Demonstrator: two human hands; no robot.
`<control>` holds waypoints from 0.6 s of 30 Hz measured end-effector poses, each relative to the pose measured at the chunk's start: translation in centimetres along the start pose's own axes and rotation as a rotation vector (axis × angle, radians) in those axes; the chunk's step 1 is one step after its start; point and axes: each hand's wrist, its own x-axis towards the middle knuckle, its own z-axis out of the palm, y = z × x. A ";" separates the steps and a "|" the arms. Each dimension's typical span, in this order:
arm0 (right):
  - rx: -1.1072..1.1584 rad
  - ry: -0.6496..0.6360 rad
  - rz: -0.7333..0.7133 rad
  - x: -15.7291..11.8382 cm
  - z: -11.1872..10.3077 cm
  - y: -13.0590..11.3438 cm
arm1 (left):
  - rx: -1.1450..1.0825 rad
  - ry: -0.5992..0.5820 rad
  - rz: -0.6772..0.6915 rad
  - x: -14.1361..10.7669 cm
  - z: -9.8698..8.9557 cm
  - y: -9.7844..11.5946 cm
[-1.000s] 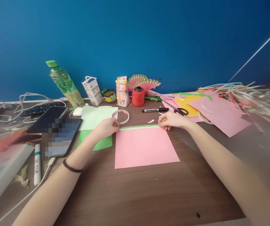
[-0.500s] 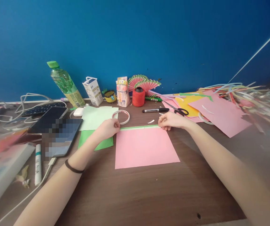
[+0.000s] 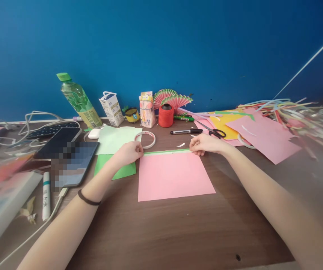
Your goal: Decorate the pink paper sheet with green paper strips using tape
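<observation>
A sheet of pink paper [image 3: 175, 178] lies flat on the brown table. Along its far edge runs a narrow green paper strip [image 3: 167, 152] with a pale lower border. My left hand [image 3: 130, 153] is closed at the strip's left end, thumb and fingers pinched together. At the opposite end my right hand [image 3: 201, 144] pinches the strip in the same way. The fingertips partly hide both ends. Just beyond my left hand is a roll of white tape [image 3: 154, 140]; past my right hand lie a black marker [image 3: 186, 131] and scissors [image 3: 219, 133].
Light green paper [image 3: 116, 138] and darker green paper [image 3: 126, 171] lie left. Two phones [image 3: 86, 161], a white marker [image 3: 46, 197] and a cable are further left. A bottle [image 3: 79, 101], carton [image 3: 112, 108] and red thread spool [image 3: 166, 117] line the wall. Loose pink sheets [image 3: 274, 140] lie right.
</observation>
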 end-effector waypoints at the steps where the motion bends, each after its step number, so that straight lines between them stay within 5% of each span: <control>1: 0.000 -0.001 0.000 0.0 0.0 0.0 | -0.012 -0.008 0.005 0.0 -0.1 -0.1; 9: 0.006 0.000 -0.007 0.1 0.0 0.1 | -0.146 -0.055 0.033 -0.5 -0.8 -0.3; 18: 0.003 -0.001 -0.009 0.1 0.0 0.1 | -0.011 -0.029 0.074 -0.4 -0.8 -0.3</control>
